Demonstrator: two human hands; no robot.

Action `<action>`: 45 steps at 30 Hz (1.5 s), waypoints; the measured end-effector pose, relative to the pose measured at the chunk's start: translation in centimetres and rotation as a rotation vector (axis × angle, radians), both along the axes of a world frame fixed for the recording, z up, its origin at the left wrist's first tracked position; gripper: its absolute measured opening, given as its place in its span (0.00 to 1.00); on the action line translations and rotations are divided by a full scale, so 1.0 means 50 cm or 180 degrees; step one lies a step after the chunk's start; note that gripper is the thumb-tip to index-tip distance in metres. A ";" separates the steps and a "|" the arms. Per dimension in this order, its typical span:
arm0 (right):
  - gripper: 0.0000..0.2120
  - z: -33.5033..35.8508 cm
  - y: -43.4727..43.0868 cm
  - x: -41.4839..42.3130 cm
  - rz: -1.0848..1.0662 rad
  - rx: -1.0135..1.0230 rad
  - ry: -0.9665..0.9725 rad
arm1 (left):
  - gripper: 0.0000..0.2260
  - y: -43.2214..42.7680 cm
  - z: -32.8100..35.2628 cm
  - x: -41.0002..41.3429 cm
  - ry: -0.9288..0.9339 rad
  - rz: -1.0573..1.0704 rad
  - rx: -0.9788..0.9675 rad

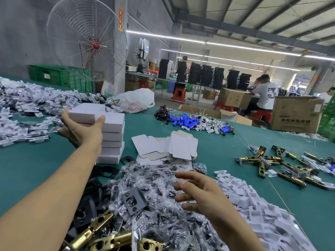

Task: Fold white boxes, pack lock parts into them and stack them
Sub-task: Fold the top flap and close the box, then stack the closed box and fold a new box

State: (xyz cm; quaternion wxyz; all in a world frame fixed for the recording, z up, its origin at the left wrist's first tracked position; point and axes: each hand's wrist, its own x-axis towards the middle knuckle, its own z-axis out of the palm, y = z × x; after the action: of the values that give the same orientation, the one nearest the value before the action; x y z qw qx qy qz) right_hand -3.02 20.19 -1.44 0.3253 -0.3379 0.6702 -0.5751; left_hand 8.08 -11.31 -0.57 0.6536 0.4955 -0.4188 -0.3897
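My left hand [82, 130] grips a closed white box [87, 112] at the top of a stack of several white boxes [113, 140] on the green table [36, 165]. The held box overhangs the stack to the left. My right hand [197, 192] hovers open, holding nothing, above a heap of small clear bags with dark screws [155, 201]. Flat unfolded white box blanks [168, 147] lie just right of the stack. Brass latch bolts [97, 232] and dark strike plates [134, 201] lie at the near edge.
More brass latches [282, 165] lie at right, white plastic inserts [257, 201] near right and in a long heap [27, 109] at far left. Blue batteries with wires [188, 121], a white plastic bag [137, 100], cardboard cartons [295, 115], a big fan [87, 40] and seated workers are beyond.
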 end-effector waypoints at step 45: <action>0.03 -0.078 -0.014 -0.043 -0.0435 0.0773 0.1074 | 0.27 0.202 -0.081 -0.275 -0.5011 -0.2280 -0.3193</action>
State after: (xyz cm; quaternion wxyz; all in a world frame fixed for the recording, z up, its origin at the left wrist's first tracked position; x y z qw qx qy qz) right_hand -5.15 19.47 -5.32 0.2071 -0.3415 0.8009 -0.4462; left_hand -5.66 -1.21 -4.63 0.1676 0.1238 -0.9732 0.0974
